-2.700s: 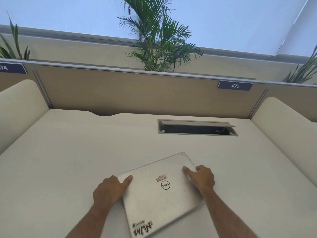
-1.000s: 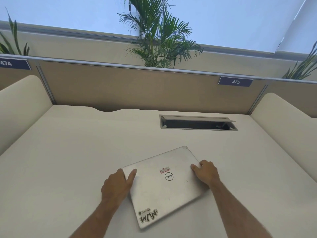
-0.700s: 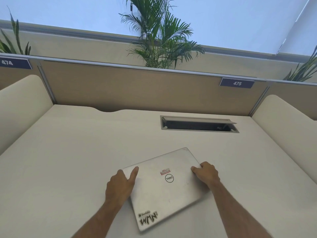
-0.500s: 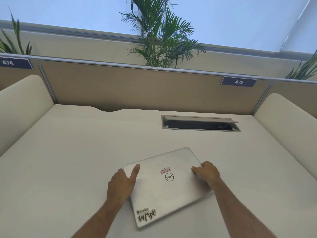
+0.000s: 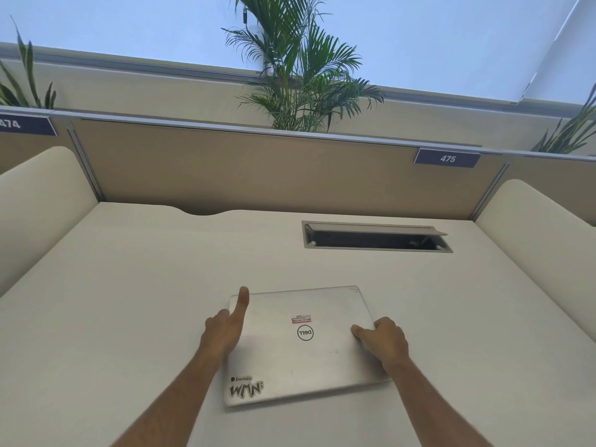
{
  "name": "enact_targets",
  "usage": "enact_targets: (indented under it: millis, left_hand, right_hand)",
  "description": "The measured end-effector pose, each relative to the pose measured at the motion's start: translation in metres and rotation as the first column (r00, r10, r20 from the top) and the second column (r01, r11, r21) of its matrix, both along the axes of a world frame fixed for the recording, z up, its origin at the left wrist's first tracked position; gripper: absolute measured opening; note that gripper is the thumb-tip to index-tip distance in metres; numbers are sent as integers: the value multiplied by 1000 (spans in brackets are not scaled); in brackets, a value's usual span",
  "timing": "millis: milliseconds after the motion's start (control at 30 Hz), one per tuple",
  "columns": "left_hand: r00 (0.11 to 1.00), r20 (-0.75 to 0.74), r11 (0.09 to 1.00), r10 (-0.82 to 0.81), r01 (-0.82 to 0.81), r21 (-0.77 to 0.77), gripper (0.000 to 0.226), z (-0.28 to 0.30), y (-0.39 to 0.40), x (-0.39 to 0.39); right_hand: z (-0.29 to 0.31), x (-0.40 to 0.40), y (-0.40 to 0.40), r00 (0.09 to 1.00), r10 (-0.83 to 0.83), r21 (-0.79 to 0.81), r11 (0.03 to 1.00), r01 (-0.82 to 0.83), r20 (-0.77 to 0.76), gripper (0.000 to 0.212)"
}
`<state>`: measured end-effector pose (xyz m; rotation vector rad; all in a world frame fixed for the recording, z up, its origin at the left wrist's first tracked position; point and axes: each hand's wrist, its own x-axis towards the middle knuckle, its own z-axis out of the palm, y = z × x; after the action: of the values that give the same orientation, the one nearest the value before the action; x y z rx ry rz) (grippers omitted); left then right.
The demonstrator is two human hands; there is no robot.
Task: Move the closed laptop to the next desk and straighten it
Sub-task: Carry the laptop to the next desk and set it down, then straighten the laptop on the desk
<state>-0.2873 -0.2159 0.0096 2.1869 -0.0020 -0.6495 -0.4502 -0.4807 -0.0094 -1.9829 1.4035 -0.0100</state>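
Since half a second ago the laptop (image 5: 303, 343) has swung round: its far edge, which ran at a slant, now lies nearly level with the partition (image 5: 245, 169), though the near edge dips a little toward my left. It rests flat and closed on the surface (image 5: 129, 285), between my two hands.

My left hand (image 5: 225, 333) lies along the lid's left edge, forefinger stretched out to the far left corner and the other fingers (image 5: 214, 321) loosely curled beside it; nothing is gripped, it is a flat guide that steers that side. My right hand (image 5: 383, 341) curls over the right edge, thumb on top of the lid, the other fingers hidden below or behind it, so I judge it a light clasp that turns the lid against the left hand's guide. Moving seems done; only the last squaring remains, I think.

Counting: one laptop, three stickers on its lid besides the round logo, one open cable hatch (image 5: 375, 237) well beyond my fingertips, two numbered plates, 474 and 475 (image 5: 447, 159), and three plants behind the partition.
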Motion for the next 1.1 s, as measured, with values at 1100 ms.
enact_targets:
  millis: [1100]
  left_hand:
    - [975, -36, 957, 220, -223, -186, 72, 6, -27, 29]
  right_hand:
    - [0, 29, 4, 971, -209, 125, 973, 194, 114, 43]
